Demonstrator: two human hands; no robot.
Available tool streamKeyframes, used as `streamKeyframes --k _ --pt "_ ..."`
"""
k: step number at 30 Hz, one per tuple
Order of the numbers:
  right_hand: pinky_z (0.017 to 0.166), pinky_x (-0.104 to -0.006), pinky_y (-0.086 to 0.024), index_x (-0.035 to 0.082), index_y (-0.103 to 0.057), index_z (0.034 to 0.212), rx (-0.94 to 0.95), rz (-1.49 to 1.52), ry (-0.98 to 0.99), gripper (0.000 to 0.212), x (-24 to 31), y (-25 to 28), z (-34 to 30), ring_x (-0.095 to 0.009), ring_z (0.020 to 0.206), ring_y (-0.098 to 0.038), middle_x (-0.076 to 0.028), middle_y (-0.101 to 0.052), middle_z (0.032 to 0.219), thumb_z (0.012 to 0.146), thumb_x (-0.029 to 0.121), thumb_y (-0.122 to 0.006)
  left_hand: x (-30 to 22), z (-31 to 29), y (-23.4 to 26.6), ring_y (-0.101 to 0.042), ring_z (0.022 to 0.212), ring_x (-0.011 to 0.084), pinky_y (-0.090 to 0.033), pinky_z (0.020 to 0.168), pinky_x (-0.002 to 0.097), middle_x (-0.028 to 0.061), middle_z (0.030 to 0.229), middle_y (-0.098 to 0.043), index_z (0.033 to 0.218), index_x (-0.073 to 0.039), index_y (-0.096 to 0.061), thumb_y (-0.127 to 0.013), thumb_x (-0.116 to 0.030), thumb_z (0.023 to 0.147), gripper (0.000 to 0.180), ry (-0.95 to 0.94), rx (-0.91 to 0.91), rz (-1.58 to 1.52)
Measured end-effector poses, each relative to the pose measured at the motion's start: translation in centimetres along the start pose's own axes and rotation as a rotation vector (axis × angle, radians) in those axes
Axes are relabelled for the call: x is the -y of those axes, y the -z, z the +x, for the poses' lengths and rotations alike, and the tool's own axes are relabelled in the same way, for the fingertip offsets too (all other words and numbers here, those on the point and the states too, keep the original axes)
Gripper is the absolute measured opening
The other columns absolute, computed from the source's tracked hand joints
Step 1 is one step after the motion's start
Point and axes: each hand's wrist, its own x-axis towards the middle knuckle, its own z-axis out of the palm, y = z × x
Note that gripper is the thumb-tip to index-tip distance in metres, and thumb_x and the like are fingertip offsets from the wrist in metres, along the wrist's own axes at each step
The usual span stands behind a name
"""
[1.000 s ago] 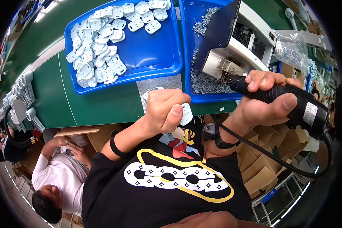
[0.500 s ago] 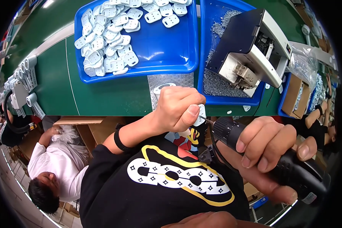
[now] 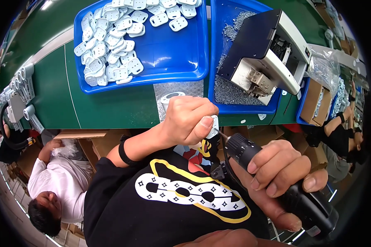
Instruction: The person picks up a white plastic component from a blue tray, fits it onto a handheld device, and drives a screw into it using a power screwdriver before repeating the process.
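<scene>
My left hand [image 3: 189, 120] is closed, pinching a small white plastic plate [image 3: 214, 127] that mostly hides behind the fingers. My right hand [image 3: 280, 166] wraps around a black electric screwdriver [image 3: 242, 150], held slantwise with its chuck toward the left hand. Its thin bit [image 3: 223, 135] reaches the lower edge of the white plate; whether it touches a screw cannot be made out. Both hands are in front of my chest, just short of the table's near edge.
A blue tray [image 3: 142, 84] holds many similar white plates [image 3: 115, 47]. To its right, a screw feeder machine [image 3: 251, 51] stands in another blue tray [image 3: 251, 110] among loose screws [image 3: 231, 96]. A co-worker in a white shirt [image 3: 64, 179] sits at left. An open cardboard box [image 3: 315, 103] stands at right.
The screwdriver's rear end has swung down and left with my right hand, so the tool slants more steeply. My left hand keeps its pinch on the plate. The whole view has shifted slightly.
</scene>
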Motion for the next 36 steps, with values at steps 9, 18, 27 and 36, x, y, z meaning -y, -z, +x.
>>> streamKeyframes --k 9,18,27,36 --pt "0.055 -0.0366 -0.045 0.004 -0.054 0.108 -0.337 -0.481 -0.062 0.057 -3.6 6.0 2.4 -0.017 0.053 -0.053 -0.008 -0.057 0.07 0.089 0.056 -0.065 -0.4 0.2 -0.1 -0.059 0.051 0.0276 -0.044 0.046 0.0371 0.0101 0.065 -0.059 0.079 -0.002 -0.062 -0.046 -0.025 0.097 0.032 -0.009 -0.046 -0.036" --pt "0.054 -0.0361 -0.045 0.003 -0.053 0.112 -0.27 -0.256 0.039 0.059 0.7 1.8 1.6 -0.017 0.054 -0.053 -0.007 -0.056 0.07 0.087 0.055 -0.067 -0.1 0.3 0.1 -0.059 0.052 0.0283 -0.045 0.047 0.0374 0.0105 0.066 -0.059 0.08 -0.002 -0.062 -0.046 -0.024 0.097 0.032 0.002 -0.023 -0.012" --pt "0.052 -0.0367 -0.045 0.009 -0.056 0.104 -0.417 -0.616 -0.114 0.059 -3.1 3.6 1.8 -0.018 0.05 -0.052 -0.007 -0.056 0.068 0.084 0.064 -0.065 -0.3 -0.1 0.2 -0.06 0.052 0.0289 -0.046 0.048 0.0375 0.0106 0.066 -0.059 0.081 -0.002 -0.062 -0.046 -0.025 0.098 0.033 0.015 -0.027 -0.003" --pt "0.053 -0.0369 -0.046 0.008 -0.053 0.105 -0.384 -0.652 -0.067 0.059 -4.5 5.2 2.9 -0.019 0.052 -0.053 -0.009 -0.056 0.068 0.086 0.062 -0.065 -0.3 0.5 0.0 -0.059 0.052 0.0288 -0.046 0.048 0.0375 0.0107 0.066 -0.059 0.08 -0.003 -0.062 -0.046 -0.026 0.098 0.034 0.008 -0.02 -0.017"
